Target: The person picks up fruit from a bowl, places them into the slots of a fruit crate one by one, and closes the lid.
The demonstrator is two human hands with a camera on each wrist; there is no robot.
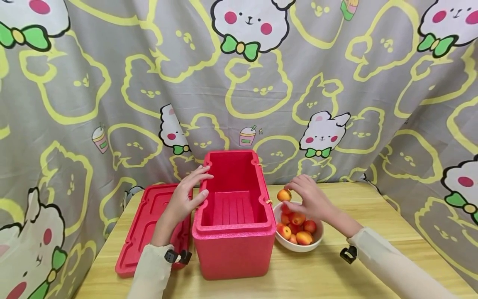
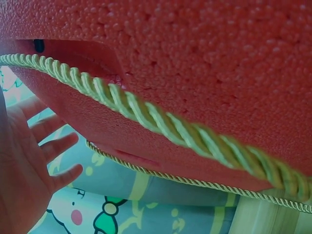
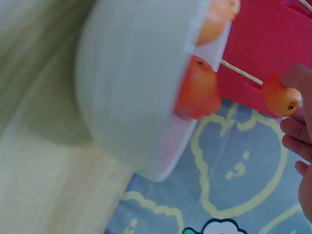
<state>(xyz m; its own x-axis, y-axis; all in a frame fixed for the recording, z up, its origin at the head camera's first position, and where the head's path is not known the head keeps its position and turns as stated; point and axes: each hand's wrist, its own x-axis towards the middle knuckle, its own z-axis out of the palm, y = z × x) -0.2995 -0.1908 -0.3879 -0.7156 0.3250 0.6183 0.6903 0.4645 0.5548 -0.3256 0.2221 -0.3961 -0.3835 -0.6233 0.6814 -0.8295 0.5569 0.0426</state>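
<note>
Right hand [image 1: 308, 198] is up over the white bowl [image 1: 298, 246], forearm reaching in from the desk's right front corner, wrist bent so the fingers curl down and back toward the red foam box [image 1: 234, 216]. Pinched between thumb and fingertips is a small orange fruit [image 1: 284, 195], round, no clear long axis; the right wrist view shows it [image 3: 279, 97] with a dark dimple at its lower right. It hangs above the bowl's near-left rim, just beside the box's right wall. More of the same fruit [image 1: 297, 228] sits piled in the bowl. Over on the other side, the left hand [image 1: 185, 197] rests on the box's left rim, fingers long and loosely spread, gripping nothing, thumb lying on the rim's inner edge. The box stands open near the middle of the desk [image 1: 358, 265], long axis running front to back, a green cord [image 2: 161, 121] slung along its side. Its red lid [image 1: 143, 226] lies flat by the desk's left edge.
</note>
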